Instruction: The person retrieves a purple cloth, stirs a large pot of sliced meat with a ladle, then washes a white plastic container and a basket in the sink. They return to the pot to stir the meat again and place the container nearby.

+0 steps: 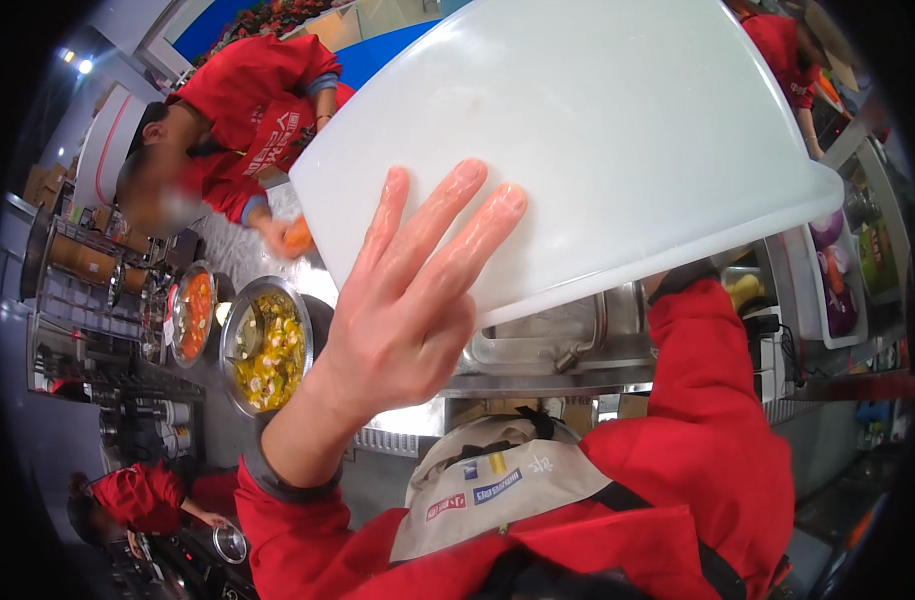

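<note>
**White tub held up off the surface, left hand splayed across it**

From where I stand, the handling looks partway through: the big white tub (588,150) is up in front of the wearer's chest, tipped at a slant, and it appears to be clear of the steel surface (246,255). So the lifting seems done; the tub is not set down anywhere yet. Whether anything is inside it, I cannot tell.

The left hand (403,335) lies against the tub's broad pale face near the lower left corner. I count 3 wet-looking fingers stretched out and spread apart; the thumb is out of my sight, so I cannot say whether it hooks the edge. The right sleeve (713,350) reaches up behind the tub's lower edge. The right hand is hidden there, and I cannot tell how it is shaped or what it touches.

Just below the tub is a steel pan (538,362). Left of the left wrist stand 2 bowls of food, 1 yellow (231,375) and 1 orange-red (183,357). Beyond them, a co-worker's hand (273,236) has something orange (299,236).
</note>
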